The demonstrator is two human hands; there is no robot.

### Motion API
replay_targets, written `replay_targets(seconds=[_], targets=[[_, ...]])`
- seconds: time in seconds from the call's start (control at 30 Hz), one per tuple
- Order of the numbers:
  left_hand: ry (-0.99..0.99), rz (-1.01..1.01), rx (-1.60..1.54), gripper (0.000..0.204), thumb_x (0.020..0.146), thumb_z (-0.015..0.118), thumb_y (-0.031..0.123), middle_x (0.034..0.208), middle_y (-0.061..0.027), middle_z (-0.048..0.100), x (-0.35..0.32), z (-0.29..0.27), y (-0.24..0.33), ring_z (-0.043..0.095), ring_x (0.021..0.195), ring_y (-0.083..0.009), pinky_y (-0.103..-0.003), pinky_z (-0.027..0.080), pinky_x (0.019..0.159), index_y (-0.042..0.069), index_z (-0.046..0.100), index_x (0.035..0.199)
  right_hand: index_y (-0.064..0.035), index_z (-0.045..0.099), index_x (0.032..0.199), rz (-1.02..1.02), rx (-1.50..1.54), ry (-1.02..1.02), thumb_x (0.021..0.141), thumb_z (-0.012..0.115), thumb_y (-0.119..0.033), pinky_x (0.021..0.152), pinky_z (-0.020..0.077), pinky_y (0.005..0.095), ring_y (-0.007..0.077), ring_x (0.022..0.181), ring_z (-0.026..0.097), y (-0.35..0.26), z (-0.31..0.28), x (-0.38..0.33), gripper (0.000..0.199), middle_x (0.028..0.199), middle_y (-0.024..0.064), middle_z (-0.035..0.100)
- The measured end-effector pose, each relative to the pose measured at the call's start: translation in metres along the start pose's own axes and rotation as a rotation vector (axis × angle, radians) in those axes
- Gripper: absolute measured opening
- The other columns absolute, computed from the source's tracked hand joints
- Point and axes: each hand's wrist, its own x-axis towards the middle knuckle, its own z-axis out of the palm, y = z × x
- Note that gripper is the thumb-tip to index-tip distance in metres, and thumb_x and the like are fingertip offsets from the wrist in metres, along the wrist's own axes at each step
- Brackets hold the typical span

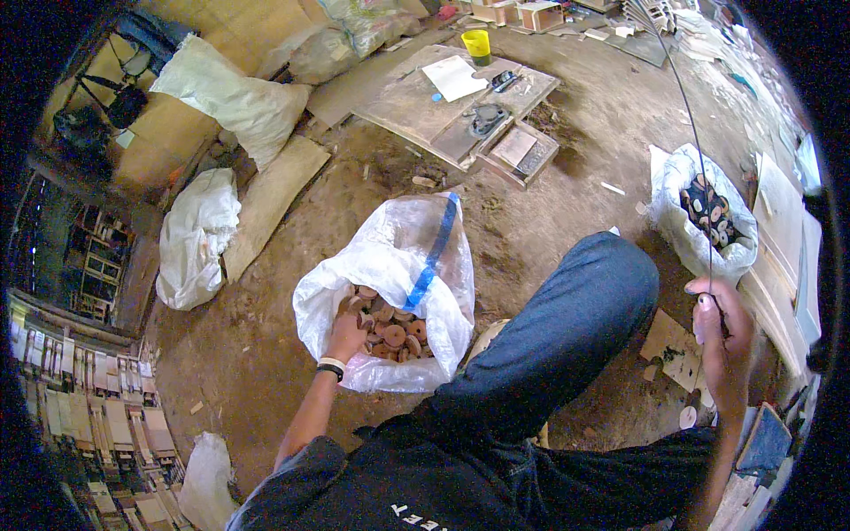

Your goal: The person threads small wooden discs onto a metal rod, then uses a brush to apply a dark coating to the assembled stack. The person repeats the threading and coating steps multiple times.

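Observation:
My left hand (348,336) reaches into the mouth of a white woven sack (310,296) with a blue stripe. Inside lie many small round wooden discs (394,334), some with a hole in the middle. Its fingers are among the discs and partly hidden, so whether they grip one I cannot make out. Over on the right, my right hand (724,327) is closed around the lower end of a long thin dark rod (695,133). The rod runs upward past a second white sack (664,208), which holds dark and light discs (708,212).
Beyond the striped sack, a low wooden board (403,97) carries paper, a yellow cup (476,46) and small items. Stuffed white sacks (199,239) stand at left. Wood pieces (106,425) are stacked lower left. My bent knee (611,274) rises between both disc sacks.

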Motion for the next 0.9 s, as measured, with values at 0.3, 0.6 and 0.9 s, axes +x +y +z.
replay_targets(seconds=[0.3,0.6,0.9], targets=[[-0.162,-0.091,0.234,0.058,0.087,0.066,0.01,0.152,-0.0303,0.041,-0.003,0.013,0.028,0.044,0.137,-0.0488,-0.051,0.04,0.115,0.0,0.049,0.142,-0.0053,0.069,0.106,0.009,-0.011,0.017,0.101,0.055,-0.014,0.053,0.038,0.0301,0.0088,0.058,0.046,-0.01,0.004,0.002,0.017,0.071,0.0002,0.055],[-0.241,0.039,0.214,0.056,0.09,0.059,0.013,0.155,-0.0329,0.036,-0.024,0.096,-0.026,0.044,0.136,-0.0519,-0.055,0.04,0.114,0.004,0.049,0.144,-0.006,0.069,0.104,-0.074,-0.091,-0.005,0.102,0.054,-0.015,0.056,0.0409,0.0304,0.011,0.057,0.048,-0.019,0.008,0.002,0.017,0.066,0.0013,0.052],[-0.071,0.094,0.343,0.066,0.077,0.079,0.023,0.13,-0.0278,0.056,-0.003,0.085,-0.034,0.054,0.121,-0.0495,-0.053,0.05,0.101,0.005,0.056,0.137,-0.0055,0.068,0.104,-0.057,-0.019,-0.071,0.102,0.054,-0.016,0.057,0.0429,0.0315,0.0121,0.058,0.052,-0.018,0.006,0.004,0.018,0.064,0.0018,0.053]])
